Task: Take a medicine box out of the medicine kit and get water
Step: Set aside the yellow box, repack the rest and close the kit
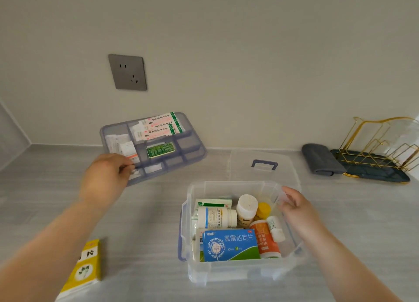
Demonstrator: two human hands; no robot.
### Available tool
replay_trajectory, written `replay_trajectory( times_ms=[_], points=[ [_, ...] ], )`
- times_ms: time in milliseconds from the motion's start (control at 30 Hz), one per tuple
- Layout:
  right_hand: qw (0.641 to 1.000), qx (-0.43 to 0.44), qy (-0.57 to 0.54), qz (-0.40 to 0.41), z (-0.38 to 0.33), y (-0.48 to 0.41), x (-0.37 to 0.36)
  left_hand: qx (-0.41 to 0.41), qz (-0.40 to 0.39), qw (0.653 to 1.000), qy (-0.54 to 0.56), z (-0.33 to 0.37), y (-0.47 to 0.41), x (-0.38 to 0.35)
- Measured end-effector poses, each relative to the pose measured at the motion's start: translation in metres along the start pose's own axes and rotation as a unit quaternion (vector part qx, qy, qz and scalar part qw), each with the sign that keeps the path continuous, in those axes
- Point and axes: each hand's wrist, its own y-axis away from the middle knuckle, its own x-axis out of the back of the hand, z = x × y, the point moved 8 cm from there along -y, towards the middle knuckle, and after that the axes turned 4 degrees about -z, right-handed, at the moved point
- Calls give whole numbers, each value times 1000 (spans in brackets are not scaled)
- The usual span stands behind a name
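Right now the left hand (106, 177) pinches the near edge of a translucent blue-grey divided plastic tray (154, 147), thumb on top and fingers under the rim, holding it tilted with its far side up toward the wall. Loose items lie in its compartments: white sachets with green and red print (158, 127) and a green blister strip (161, 150). Because the hold is a one-edge pinch on a slanted tray, the likeliest mishap is the contents sliding toward the hand and spilling onto the grey counter (147, 222), or the tray twisting out of the fingers if it is set down quickly.

The right hand (294, 207) rests at the right wall of the clear plastic medicine kit (226, 272), fingers loosely curled at the rim; I cannot tell whether they actually clamp it. The kit is light and sits near the counter's front, so pulling something wedged could drag or tip it.

Inside, a blue and green medicine box (230, 245) lies flat at the front, packed against a white bottle (215, 217) and an orange tube (265, 240); lifting it carelessly might topple those. A yellow and white medicine box (84, 270) already lies on the counter at lower left, close to the edge, where a sweeping forearm could knock it off. The clear lid with a blue handle (264, 164) lies behind the kit.
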Motion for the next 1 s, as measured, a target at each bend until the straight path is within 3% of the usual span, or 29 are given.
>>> replay_trajectory(
  times_ms=[133, 267, 400, 600, 1000],
  points=[
    [998, 41, -41, 34, -10, 9, 11, -36, 16, 998, 41, 38, 14, 34],
    [986, 113, -96, 73, -31, 21, 29, -67, -39, 993, 90, 84, 43, 31],
    [975, 117, -190, 17, -33, 30, 31, -103, -105, 982, 121, 123, 77, 0],
    [993, 99, -58, -36, -5, 44, 25, -117, -144, 974, 129, 144, 104, -45],
    [990, 112, -78, -47, 0, 44, 12, -120, -150, 971, 141, 133, 114, -53]
  ],
)
